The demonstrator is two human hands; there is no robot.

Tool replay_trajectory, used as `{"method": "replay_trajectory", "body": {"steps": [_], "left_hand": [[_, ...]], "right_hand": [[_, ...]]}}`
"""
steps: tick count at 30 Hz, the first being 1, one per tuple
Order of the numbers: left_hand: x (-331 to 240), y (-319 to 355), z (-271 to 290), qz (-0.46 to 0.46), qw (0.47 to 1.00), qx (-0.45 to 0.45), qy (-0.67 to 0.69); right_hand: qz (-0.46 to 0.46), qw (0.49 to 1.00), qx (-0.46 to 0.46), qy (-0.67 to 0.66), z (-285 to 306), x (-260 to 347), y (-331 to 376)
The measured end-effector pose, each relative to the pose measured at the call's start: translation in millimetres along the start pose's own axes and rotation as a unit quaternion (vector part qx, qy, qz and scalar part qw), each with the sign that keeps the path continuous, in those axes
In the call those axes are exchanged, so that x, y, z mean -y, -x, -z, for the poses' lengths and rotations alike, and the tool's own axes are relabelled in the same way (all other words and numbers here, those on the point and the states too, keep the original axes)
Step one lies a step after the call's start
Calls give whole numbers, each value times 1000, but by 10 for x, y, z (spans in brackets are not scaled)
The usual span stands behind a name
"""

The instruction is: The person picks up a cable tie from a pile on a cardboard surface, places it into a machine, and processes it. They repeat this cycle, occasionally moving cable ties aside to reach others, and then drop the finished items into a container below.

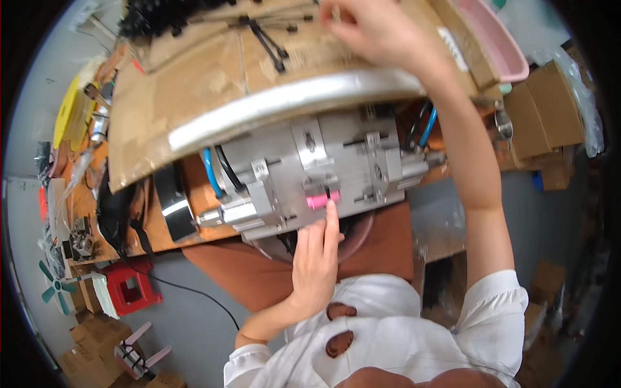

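My left hand [315,262] reaches up to a metal fixture [294,145], its index finger stretched out and the other fingers loosely bent. That fingertip touches a small pink block [318,201] at the fixture's near edge, where a short black piece [328,193] stands up. My right hand [372,29] is at the top edge, above a cardboard tray [187,90], partly cut off. Its fingers are curled together; what they hold, if anything, I cannot make out. Close to it lie thin black rods with small end pieces [262,39].
Blue air hoses [211,173] and black ones run beside the fixture's side cylinders. A white padded edge [291,103] fronts the tray. A pink bin [495,39] stands far right. A black bag [116,210] lies on the orange table at left; a red stool [129,288] is below.
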State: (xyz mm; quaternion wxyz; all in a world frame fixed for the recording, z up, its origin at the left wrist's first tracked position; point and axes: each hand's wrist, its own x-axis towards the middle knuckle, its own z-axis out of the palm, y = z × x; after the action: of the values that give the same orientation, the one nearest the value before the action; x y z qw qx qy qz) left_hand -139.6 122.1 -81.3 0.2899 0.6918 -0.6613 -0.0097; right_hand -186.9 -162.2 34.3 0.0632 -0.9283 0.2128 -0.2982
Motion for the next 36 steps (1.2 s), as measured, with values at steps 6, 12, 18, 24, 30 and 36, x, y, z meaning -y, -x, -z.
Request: {"method": "replay_trajectory", "body": {"steps": [6, 12, 18, 24, 30, 36], "left_hand": [[52, -149, 143, -16, 991, -66, 112], [-58, -291, 111, -57, 960, -127, 244], [204, -1075, 471, -110, 982, -112, 108], [753, -2517, 494, -115, 978, -146, -94], [845, -2613, 619, -30, 997, 38, -60], [796, -1646, 1117, -13, 995, -54, 85]], "right_hand": [[-52, 999, 1, -7, 191, 188, 413], [-106, 921, 148, -344, 317, 846, 1328], [-224, 959, -163, -63, 883, 365, 1368], [-281, 879, -155, 354, 1458, -1217, 905], [-150, 985, -26, 87, 616, -518, 346], [-52, 989, 65, 125, -129, -318, -9]]}}
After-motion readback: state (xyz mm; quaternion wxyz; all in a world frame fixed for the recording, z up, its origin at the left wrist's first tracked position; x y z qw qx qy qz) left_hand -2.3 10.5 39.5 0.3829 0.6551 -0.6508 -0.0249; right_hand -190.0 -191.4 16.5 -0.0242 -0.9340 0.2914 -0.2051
